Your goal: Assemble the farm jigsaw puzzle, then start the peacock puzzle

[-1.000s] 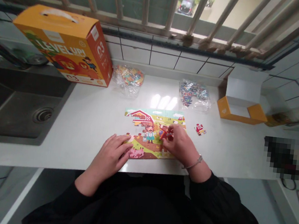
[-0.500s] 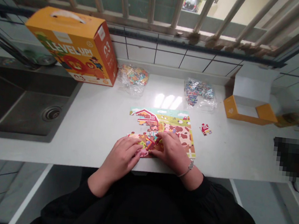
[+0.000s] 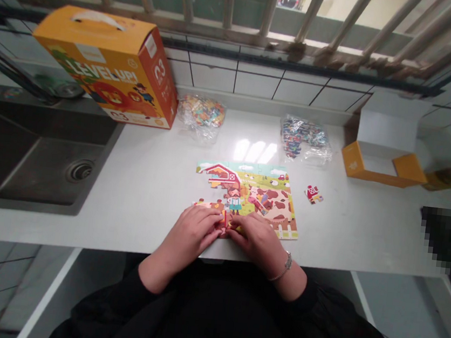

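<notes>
Head view: farm puzzle (image 3: 243, 195) on white counter (image 3: 144, 198), red-edged piece (image 3: 225, 219) above its near part.
Right hand (image 3: 253, 236) pinches the piece at fingertips; left hand (image 3: 196, 229) has fingertips at its other side, whether gripping, cannot tell. Puzzle gapped at left, below the barn roof. One or more loose pieces (image 3: 261, 203) atop the cow print; barn piece (image 3: 313, 194) lies right of the puzzle.

Counter (image 3: 145, 192) lies open left of the puzzle (image 3: 260, 179); behind, an orange carton (image 3: 114, 69) and plastic bag (image 3: 201, 114), apparently touching, block passage.
</notes>
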`<state>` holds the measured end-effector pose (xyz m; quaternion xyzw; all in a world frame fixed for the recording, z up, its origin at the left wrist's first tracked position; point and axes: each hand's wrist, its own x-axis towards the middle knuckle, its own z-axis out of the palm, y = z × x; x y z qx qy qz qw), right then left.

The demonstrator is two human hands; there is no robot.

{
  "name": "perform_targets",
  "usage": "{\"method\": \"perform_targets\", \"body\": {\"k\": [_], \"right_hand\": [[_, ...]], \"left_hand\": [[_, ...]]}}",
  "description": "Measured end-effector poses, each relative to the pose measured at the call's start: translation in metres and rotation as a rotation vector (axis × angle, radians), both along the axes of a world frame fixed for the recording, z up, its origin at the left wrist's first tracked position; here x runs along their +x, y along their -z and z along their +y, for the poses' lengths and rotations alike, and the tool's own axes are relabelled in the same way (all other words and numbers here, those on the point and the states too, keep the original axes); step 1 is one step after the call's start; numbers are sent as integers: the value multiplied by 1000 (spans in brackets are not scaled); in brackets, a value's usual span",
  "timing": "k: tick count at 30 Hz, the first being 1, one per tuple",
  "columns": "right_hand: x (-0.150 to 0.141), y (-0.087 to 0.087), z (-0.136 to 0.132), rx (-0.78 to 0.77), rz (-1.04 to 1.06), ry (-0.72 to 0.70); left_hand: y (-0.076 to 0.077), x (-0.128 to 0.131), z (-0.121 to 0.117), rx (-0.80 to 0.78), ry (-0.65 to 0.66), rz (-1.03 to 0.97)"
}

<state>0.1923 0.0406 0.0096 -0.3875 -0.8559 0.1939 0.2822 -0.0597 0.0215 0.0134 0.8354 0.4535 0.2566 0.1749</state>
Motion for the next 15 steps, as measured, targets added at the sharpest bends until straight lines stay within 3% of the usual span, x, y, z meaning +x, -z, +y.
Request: {"method": "perform_targets", "body": {"k": [6,12,15], "right_hand": [[8,-4,2,43,4,-48],[38,-5,18,83,-94,336],[51,-4,23,16,-144,370]], "left_hand": [[-6,-10,5,-17,1,33],[-3,-26,7,9,-26,54],[-2,-27,7,13,-21,47]]}}
